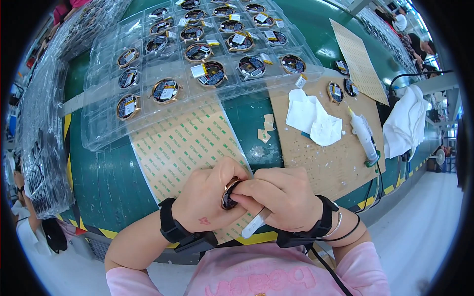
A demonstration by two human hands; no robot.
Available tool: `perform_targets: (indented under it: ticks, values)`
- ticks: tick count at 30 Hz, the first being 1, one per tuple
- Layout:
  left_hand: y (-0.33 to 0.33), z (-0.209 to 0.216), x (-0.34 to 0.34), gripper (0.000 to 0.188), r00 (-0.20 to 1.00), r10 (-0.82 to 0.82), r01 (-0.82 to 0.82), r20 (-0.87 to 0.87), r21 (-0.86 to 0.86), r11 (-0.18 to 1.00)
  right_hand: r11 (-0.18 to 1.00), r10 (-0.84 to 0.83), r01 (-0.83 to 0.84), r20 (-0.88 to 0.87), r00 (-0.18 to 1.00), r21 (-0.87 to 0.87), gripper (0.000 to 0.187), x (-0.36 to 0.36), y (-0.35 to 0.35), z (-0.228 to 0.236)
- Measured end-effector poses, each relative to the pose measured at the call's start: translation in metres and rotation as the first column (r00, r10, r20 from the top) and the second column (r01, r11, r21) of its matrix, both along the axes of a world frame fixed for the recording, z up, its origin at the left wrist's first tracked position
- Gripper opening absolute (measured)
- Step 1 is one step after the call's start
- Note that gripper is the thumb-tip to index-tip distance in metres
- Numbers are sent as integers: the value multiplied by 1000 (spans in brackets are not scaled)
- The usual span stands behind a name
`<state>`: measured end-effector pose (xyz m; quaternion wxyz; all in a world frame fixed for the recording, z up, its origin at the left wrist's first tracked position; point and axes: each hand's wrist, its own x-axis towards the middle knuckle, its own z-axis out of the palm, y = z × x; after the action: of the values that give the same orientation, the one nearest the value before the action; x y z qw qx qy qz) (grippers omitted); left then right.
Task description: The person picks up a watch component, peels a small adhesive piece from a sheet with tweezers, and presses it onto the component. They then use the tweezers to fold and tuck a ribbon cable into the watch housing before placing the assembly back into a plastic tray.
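Between my hands is a small round watch case (227,196) with a copper-coloured rim and dark insides, tilted on its side. The closed fingers of my left hand (210,192) grip it. My right hand (286,197) presses its thumb and fingertips at the case's open side. A flat, pale, narrow tool (255,224) sticks out below the right palm, held in that hand; its tip is hidden, so its kind is unclear. Beneath the hands lies a tan sheet of adhesive backing (173,143) with green print.
Clear plastic trays (113,118) of open watch cases stand at the far left. On a cardboard sheet (306,170) lie white cloths (313,118), a white glue gun-like tool (363,134) with a cord, and a few watch parts (335,92). Plastic-wrapped stacks (42,148) line the left.
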<state>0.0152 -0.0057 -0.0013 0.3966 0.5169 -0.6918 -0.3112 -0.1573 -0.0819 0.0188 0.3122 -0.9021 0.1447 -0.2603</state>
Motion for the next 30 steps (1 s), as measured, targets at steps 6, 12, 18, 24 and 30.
perform_targets:
  ticks: [6,12,18,24,30]
  values:
    - [1,0,0,42,999,-16,16,30,-7,1000,999,34,-34,-5,999,-11,21,3,0,-1]
    - [0,-1,-2,43,999,1,1,43,-44,999,1000,29,-29,19,999,-5,22,3,2,-5]
    - [1,-2,-1,42,999,2,1,52,-49,999,1000,-7,7,22,1000,5,23,3,6,-6]
    - [0,-3,-2,39,999,31,-31,12,-33,999,997,-75,75,23,997,-33,22,3,7,-3]
    - [-2,-1,-2,34,999,32,-33,-34,-31,999,990,-140,141,44,989,-25,21,5,8,-8]
